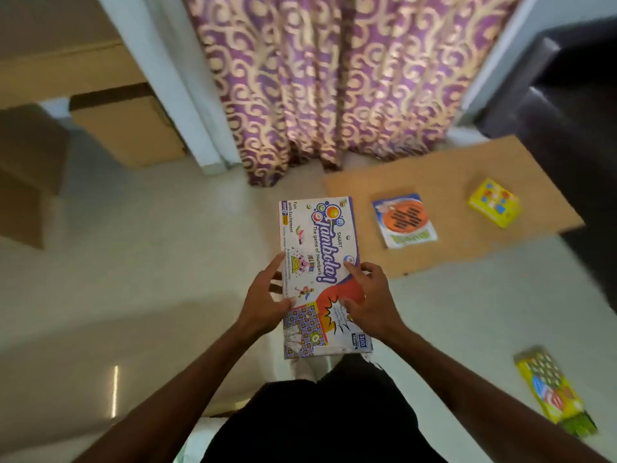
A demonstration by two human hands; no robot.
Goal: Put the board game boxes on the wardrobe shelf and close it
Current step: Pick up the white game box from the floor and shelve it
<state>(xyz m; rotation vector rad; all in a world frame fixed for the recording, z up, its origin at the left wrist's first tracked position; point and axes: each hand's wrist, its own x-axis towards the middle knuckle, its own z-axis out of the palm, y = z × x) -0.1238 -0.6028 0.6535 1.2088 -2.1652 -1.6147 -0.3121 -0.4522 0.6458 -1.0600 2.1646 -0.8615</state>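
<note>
- The brown mat [467,235] lies on the pale floor; a purple patterned curtain [334,78] hangs past its far left corner and dark furniture [567,95] stands along its right side.
- On the mat lie an orange-and-blue box [404,220] and, well apart from it, a small yellow box [495,202].
- Off the mat, on its near side, a yellow-green box [554,392] lies flat on the floor.
- I hold the Tambola box [320,272] in the air, left of the mat's near corner, face up.
- My left hand [267,300] grips its left edge, my right hand [370,297] its right edge, thumb on top.
- A cardboard carton [127,128] stands well left of the mat; I cannot tell what it holds.
</note>
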